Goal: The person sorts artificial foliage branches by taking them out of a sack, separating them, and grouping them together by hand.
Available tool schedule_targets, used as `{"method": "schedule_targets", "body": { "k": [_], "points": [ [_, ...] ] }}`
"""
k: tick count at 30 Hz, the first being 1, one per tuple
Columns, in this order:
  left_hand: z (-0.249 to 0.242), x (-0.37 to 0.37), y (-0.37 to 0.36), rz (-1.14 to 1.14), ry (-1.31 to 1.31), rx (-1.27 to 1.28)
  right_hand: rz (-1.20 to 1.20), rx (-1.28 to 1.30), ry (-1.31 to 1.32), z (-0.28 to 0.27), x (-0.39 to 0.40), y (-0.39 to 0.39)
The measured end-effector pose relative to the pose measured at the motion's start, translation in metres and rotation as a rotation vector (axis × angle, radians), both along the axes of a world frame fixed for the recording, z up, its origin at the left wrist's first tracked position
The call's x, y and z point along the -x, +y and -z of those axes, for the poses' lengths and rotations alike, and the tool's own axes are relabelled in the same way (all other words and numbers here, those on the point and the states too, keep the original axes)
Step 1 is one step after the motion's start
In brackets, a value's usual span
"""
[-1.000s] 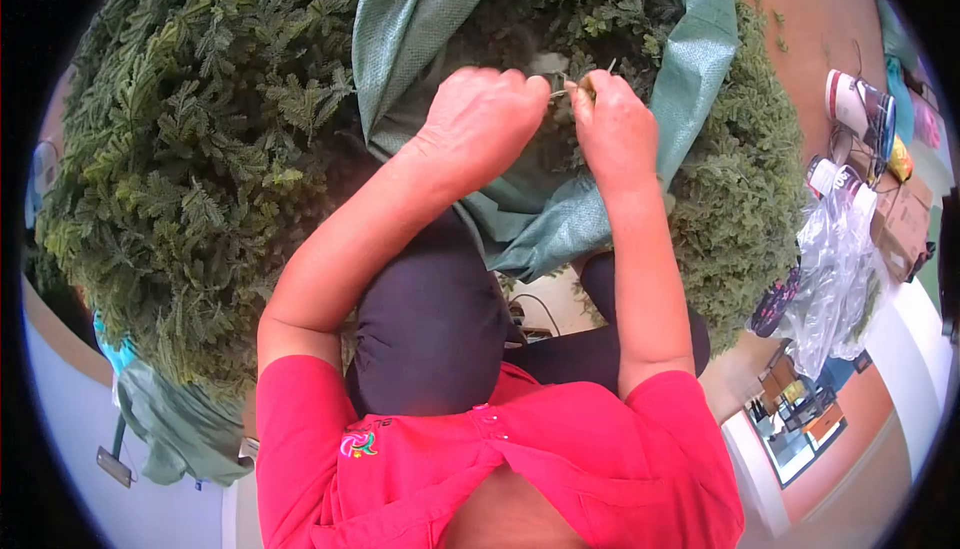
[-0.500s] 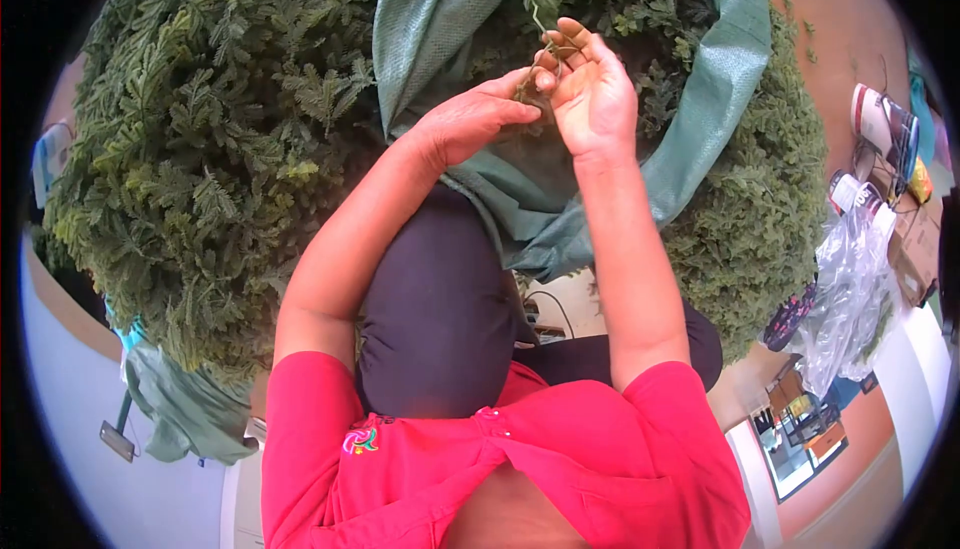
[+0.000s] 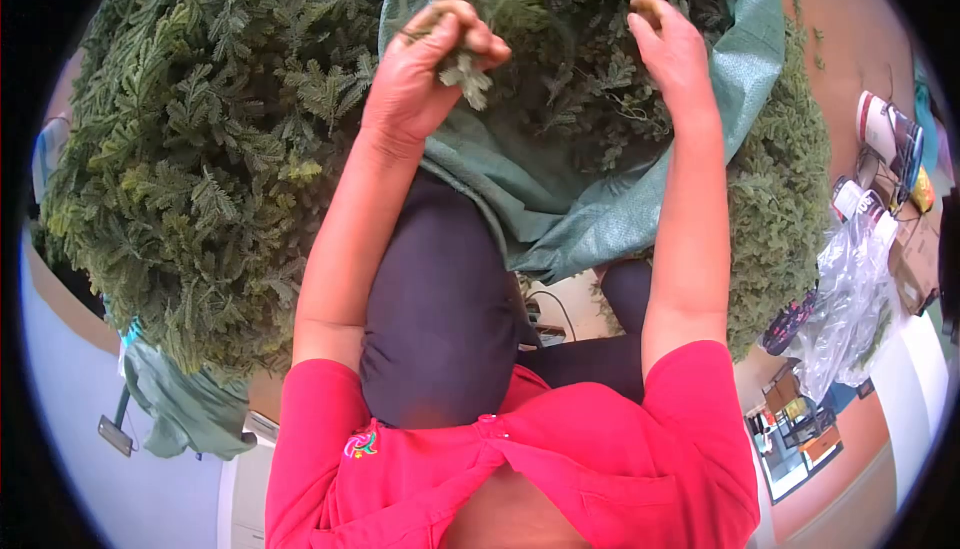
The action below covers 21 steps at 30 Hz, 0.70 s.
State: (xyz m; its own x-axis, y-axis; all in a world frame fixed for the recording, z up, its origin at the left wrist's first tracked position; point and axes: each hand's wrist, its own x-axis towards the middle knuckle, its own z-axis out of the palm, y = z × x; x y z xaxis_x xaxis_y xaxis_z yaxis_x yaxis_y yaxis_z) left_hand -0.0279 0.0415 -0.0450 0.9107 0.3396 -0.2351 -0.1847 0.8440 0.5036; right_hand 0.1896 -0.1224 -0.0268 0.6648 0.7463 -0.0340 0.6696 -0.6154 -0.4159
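Note:
My left hand (image 3: 430,64) is closed around a leafy green sprig (image 3: 466,83); its pale tip hangs below my fingers. Thin blurred stems trail above that hand. My right hand (image 3: 674,54) is raised over the right side of a green woven sack (image 3: 605,234), fingers curled and thumb a little apart from them. I see nothing between those fingers. Inside the sack's mouth lie more green sprigs (image 3: 600,99), just below and between my hands.
A large heap of fern-like green branches (image 3: 200,169) rises at the left, with another heap (image 3: 775,199) at the right. Clear plastic wrapping (image 3: 845,294) and boxes lie farther right. A green cloth (image 3: 190,409) hangs at the lower left.
My hands have moved apart from the stem they were both fingering. The left moved up and left with the sprig; the right moved to the right, its palm turned down.

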Motion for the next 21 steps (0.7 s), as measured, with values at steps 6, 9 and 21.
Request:
{"method": "schedule_targets", "body": {
  "k": [6,9,21],
  "points": [
    [-0.029,-0.002,0.009,-0.097,-0.039,-0.095,0.292,0.564,0.342,0.051,0.068,-0.024],
    [-0.029,-0.004,0.010,-0.018,-0.135,0.001,0.233,0.632,0.292,0.108,0.105,-0.042],
    [-0.021,-0.002,0.000,-0.253,-0.185,-0.019,0.395,-0.525,1.324,-0.042,0.042,-0.090]
  ]
}}
